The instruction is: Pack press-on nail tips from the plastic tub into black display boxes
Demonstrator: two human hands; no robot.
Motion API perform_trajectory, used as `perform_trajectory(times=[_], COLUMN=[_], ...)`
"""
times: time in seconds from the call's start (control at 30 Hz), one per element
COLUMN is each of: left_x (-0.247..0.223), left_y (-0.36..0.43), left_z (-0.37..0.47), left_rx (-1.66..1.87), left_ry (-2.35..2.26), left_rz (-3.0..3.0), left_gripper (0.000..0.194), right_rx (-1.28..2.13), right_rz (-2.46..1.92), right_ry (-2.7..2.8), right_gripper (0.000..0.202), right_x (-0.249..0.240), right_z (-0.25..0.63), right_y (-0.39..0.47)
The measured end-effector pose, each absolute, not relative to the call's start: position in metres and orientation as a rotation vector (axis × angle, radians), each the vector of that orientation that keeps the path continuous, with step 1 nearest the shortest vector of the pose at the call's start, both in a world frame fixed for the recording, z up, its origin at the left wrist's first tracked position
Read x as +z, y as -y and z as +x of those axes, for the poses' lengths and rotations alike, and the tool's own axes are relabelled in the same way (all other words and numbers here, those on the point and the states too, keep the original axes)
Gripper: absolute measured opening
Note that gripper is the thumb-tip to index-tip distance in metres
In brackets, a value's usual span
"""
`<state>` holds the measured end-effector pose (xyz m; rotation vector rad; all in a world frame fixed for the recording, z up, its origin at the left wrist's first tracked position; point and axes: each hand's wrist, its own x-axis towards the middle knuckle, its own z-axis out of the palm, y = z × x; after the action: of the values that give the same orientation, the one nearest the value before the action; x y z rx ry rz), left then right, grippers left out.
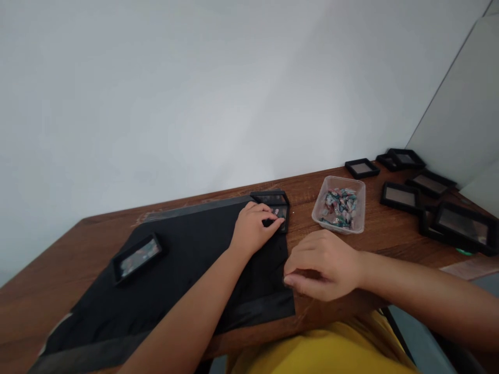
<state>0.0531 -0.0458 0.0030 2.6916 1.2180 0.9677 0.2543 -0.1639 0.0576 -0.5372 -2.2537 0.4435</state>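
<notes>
My left hand (255, 226) reaches over a small black box (287, 221) whose windowed lid (271, 198) stands raised at the back. Its thumb and fingertips come close together above a few small pale pieces inside; what lies between them is hidden. My right hand (325, 265) is above the table's front part, right of the black mat (187, 249). Those fingers curl in toward the thumb, and I cannot make out anything in them. Beyond it stands a clear plastic tub (362, 218) with many small teal and pink pieces (341, 206).
A closed black box with a clear window (137, 257) lies on the mat's left, colourful pieces showing through. Several black windowed boxes (400, 196) are spread and stacked on the wooden table (304, 195) at the right. A white wall (195, 104) borders the table's back.
</notes>
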Motion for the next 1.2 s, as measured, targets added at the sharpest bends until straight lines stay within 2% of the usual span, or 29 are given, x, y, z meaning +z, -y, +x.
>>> perform_trajectory(times=[0.3, 0.63, 0.93, 1.07, 1.2], left_x=[0.007, 0.011, 0.009, 0.011, 0.011], left_y=[0.049, 0.051, 0.051, 0.049, 0.049], left_z=[0.053, 0.049, 0.047, 0.051, 0.056], left_rx=[0.935, 0.905, 0.864, 0.851, 0.847], left_ry=[-1.171, -0.873, -0.924, -1.051, -1.177], left_rz=[2.678, 2.720, 2.754, 2.779, 2.810], left_gripper=[0.013, 0.012, 0.017, 0.014, 0.019], right_rx=[0.409, 0.343, 0.290, 0.315, 0.320], right_rz=[-0.584, -0.570, -0.566, -0.600, -0.594], right_ry=[2.343, 2.343, 2.362, 2.414, 2.418], right_gripper=[0.028, 0.028, 0.030, 0.029, 0.028], right_x=[0.058, 0.057, 0.057, 0.057, 0.056], right_z=[0.255, 0.255, 0.254, 0.254, 0.253], right_y=[0.164, 0.164, 0.164, 0.164, 0.164])
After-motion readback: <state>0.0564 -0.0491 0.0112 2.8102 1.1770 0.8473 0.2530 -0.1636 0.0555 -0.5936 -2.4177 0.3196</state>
